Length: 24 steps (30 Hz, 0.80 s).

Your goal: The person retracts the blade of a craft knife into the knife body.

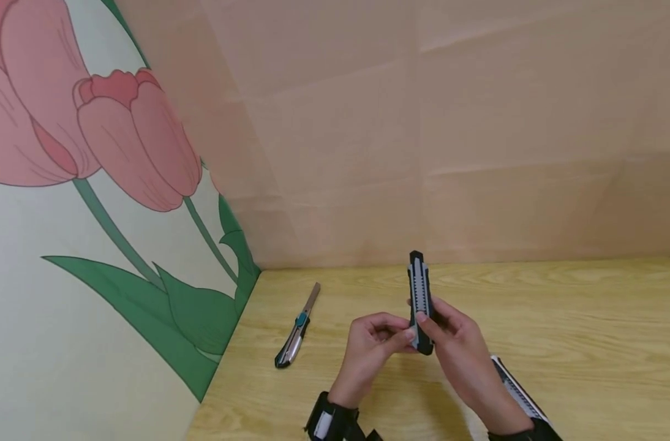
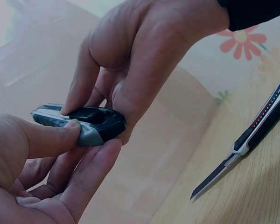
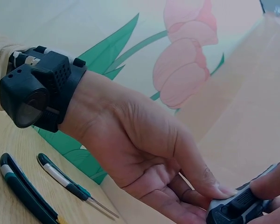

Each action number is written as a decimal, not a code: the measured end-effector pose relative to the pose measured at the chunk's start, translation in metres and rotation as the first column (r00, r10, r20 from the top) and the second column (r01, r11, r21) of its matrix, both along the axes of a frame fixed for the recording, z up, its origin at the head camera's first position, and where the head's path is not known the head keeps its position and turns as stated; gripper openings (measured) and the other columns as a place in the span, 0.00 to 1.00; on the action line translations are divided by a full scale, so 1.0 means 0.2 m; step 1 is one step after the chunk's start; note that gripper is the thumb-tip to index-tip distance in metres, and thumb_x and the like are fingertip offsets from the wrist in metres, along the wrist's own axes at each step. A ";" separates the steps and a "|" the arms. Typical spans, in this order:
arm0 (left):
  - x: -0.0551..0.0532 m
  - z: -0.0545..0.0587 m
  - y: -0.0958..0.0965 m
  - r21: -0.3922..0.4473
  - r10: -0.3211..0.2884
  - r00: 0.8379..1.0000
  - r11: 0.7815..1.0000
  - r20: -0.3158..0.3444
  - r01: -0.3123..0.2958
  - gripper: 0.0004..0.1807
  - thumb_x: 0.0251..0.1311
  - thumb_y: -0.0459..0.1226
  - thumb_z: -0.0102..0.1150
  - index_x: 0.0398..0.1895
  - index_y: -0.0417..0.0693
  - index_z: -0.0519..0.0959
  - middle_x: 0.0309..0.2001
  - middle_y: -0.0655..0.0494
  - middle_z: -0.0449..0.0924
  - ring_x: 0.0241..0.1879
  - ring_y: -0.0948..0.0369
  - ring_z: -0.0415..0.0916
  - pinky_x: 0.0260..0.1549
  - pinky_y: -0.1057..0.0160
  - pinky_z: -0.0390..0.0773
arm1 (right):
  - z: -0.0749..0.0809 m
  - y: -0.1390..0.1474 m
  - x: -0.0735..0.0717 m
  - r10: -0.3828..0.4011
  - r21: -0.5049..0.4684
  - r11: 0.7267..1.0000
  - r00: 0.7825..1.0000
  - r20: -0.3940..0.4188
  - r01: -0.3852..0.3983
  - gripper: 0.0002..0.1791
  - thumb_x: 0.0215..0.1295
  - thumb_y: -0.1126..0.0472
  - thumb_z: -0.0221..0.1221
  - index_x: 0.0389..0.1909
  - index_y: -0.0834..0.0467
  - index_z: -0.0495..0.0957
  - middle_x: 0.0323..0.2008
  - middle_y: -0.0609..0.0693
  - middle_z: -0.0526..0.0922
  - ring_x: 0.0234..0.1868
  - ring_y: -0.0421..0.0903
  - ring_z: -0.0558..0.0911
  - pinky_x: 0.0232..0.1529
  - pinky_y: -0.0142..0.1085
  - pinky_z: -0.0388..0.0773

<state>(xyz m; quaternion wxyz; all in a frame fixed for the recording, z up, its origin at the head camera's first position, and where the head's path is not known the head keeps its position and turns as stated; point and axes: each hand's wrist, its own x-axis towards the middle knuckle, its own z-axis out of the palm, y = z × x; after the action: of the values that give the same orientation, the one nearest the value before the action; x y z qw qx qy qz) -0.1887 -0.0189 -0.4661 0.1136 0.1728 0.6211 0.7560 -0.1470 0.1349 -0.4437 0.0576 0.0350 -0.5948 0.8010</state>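
Both hands hold a black and grey utility knife (image 1: pixel 419 285) upright above the table in the head view; no blade shows out of it. My right hand (image 1: pixel 467 358) grips it from the right, thumb on the ridged strip along its face. With thumb and fingertips, my left hand (image 1: pixel 368 352) pinches its lower end. Close up in the left wrist view, the thumbs of the left hand (image 2: pixel 18 158) and right hand (image 2: pixel 163 51) press on the knife body (image 2: pixel 107 128). The right wrist view shows the left hand (image 3: pixel 135 135) and the knife's dark end (image 3: pixel 233 207).
On the wooden table (image 1: pixel 605 343) a teal and black utility knife (image 1: pixel 293 343) lies left, blade out. Another knife (image 1: pixel 517 389) lies partly behind the right wrist; its blade (image 2: pixel 210 182) is out. A dark green handle (image 3: pixel 28 196) lies nearby. Brown sheeting (image 1: pixel 423 135) stands behind.
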 end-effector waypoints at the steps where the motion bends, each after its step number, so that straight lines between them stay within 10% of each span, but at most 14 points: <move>1: 0.00 0.00 0.00 0.000 -0.003 1.000 1.000 -0.001 0.003 0.14 0.52 0.36 0.67 0.40 0.36 0.82 0.37 0.43 0.83 0.31 0.55 0.83 0.38 0.44 0.80 | 0.00 0.00 0.00 0.004 -0.009 1.000 1.000 -0.006 -0.004 0.30 0.69 0.60 0.54 0.68 0.68 0.62 0.62 0.57 0.71 0.60 0.41 0.69 0.52 0.27 0.74; 24: 0.01 0.02 -0.02 -0.016 0.001 1.000 1.000 -0.027 -0.001 0.14 0.53 0.36 0.67 0.41 0.38 0.82 0.37 0.42 0.83 0.32 0.55 0.83 0.38 0.48 0.82 | 0.02 0.03 0.01 0.034 0.057 0.998 0.999 0.017 -0.035 0.31 0.68 0.56 0.55 0.69 0.62 0.63 0.63 0.54 0.72 0.64 0.44 0.66 0.55 0.25 0.71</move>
<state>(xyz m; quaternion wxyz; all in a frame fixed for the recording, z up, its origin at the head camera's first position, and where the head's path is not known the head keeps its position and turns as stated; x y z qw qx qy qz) -0.1868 -0.0219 -0.4616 0.1062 0.1820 0.6286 0.7486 -0.1457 0.1400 -0.4388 0.0380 0.0403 -0.6175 0.7846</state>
